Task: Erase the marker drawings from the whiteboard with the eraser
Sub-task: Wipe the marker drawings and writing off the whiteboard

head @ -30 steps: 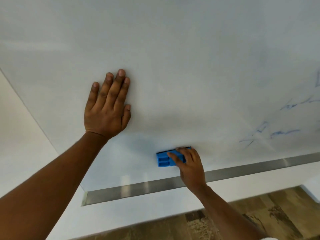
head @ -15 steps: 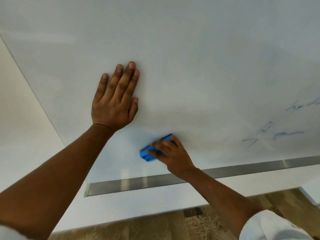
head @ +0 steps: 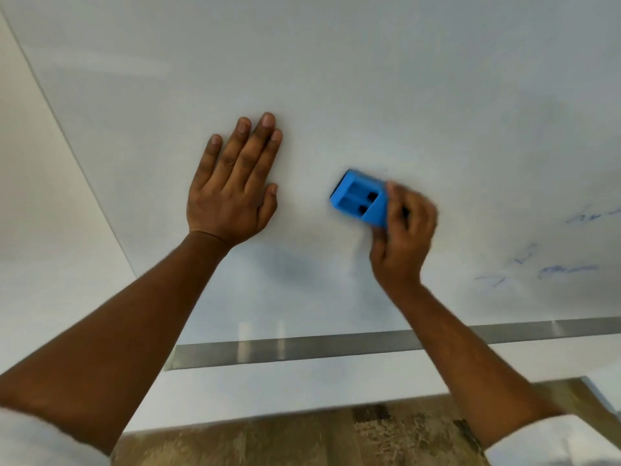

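Note:
The whiteboard (head: 369,79) fills most of the view. My left hand (head: 233,190) lies flat on it, fingers together and pointing up, holding nothing. To its right, my right hand (head: 403,237) grips the blue plastic eraser (head: 358,198) by its right end and presses it against the board. The eraser is tilted, with its ribbed back facing me. Faint blue marker drawings (head: 551,264) remain at the board's right side, apart from the eraser. The board around the eraser looks wiped.
A metal strip (head: 302,348) runs along the board's bottom edge. Pale wall (head: 40,213) lies left of the board and below the strip. Brown patterned floor (head: 302,442) shows at the bottom.
My right hand has swept the eraser from just above the metal strip, first left, then up and to the right. The left hand stays flat on the board.

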Motion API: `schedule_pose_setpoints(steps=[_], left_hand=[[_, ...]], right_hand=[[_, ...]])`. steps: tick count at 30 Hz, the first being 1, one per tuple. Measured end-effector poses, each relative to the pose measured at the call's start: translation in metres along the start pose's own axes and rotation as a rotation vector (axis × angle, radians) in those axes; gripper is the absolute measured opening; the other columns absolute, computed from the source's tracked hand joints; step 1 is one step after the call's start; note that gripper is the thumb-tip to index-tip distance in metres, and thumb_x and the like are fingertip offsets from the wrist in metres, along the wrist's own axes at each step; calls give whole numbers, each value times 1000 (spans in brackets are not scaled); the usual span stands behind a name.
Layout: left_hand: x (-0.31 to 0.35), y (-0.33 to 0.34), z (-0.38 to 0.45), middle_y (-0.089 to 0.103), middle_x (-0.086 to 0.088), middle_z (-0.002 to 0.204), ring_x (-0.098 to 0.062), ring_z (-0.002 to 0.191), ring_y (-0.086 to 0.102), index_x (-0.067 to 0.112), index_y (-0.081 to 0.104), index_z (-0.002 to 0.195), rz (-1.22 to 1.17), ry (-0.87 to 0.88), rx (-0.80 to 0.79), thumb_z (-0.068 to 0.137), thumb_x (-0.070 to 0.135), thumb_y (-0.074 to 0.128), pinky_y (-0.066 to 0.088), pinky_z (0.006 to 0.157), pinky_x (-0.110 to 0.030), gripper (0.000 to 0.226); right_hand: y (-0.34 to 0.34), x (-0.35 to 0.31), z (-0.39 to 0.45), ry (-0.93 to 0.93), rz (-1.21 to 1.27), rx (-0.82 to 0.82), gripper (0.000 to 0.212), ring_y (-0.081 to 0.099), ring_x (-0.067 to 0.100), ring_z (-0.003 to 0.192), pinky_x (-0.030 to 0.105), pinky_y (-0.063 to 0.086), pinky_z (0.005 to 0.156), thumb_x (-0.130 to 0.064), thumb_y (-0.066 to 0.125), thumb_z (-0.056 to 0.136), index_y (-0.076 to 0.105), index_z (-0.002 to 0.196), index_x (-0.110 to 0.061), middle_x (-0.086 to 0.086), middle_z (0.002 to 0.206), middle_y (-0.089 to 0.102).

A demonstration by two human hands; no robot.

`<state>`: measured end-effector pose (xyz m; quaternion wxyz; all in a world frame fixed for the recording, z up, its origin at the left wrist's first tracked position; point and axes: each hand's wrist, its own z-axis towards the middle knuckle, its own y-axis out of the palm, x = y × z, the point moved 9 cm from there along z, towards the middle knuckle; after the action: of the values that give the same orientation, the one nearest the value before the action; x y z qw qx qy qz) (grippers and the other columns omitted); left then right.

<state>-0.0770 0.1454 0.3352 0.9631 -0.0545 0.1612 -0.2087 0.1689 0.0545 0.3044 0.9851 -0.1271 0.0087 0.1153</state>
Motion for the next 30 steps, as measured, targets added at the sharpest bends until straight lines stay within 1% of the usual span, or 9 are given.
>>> schedule_pose_setpoints(steps=[5,8,10,13,17,20,25,28,30], left_hand=[[-1,0,-1,11,0,180,-19,169,8,13,25,172,17,0,7,107,36,43,10,138,-40,71],[-2,1,0,17,-2,179,-19,169,10,13,25,172,5,-11,-8,108,36,43,11,138,-40,71],[-2,0,1,23,-5,177,-19,169,9,13,24,172,-1,-17,-24,108,36,43,10,137,-40,70],[0,-4,3,32,-11,174,-18,169,4,11,23,172,-53,-51,-56,108,33,43,8,137,-41,70],[12,-5,5,29,-26,173,-19,168,-11,1,24,169,-174,-254,-113,103,21,48,-1,137,-43,73],[41,2,10,22,-31,173,-23,167,-9,-6,22,166,-232,-398,-124,99,18,51,-6,136,-39,77],[129,15,53,38,-23,170,-37,160,26,-2,39,163,-240,-172,-113,96,9,62,-2,137,-36,71],[166,20,82,39,-21,170,-33,162,25,-1,41,162,-248,-119,-89,97,10,66,4,137,-38,71],[183,24,101,35,-20,172,-24,167,11,-1,37,164,-266,-93,-85,101,15,62,5,137,-38,70]], right_hand=[[40,-30,-93,-268,40,-284,53,57,28,113,50,45,106,4,66,94,60,143,-15,3,130,62],[48,-32,-122,-542,41,-521,51,60,27,117,47,39,116,6,47,99,59,144,-16,2,134,65],[39,-24,-110,-650,45,-565,53,60,27,118,47,38,118,6,43,99,57,146,-14,3,133,65],[0,11,-35,-510,25,-330,51,57,31,116,50,37,117,4,57,97,57,146,-11,7,132,62],[-68,113,73,-6,-11,82,58,48,33,120,46,44,108,-20,65,101,43,154,-10,13,138,51],[-82,140,76,163,3,214,60,49,32,122,39,44,106,-28,66,101,43,154,-8,16,140,53],[-36,99,-29,-195,58,-95,54,59,36,109,53,49,98,-7,67,97,51,148,-11,10,129,58],[-24,101,-110,-534,-26,-398,44,67,28,115,51,47,111,-6,65,99,61,142,-15,5,131,67],[-36,125,-111,-586,-27,-437,46,67,25,117,47,45,114,-4,67,96,64,140,-16,3,131,69]])
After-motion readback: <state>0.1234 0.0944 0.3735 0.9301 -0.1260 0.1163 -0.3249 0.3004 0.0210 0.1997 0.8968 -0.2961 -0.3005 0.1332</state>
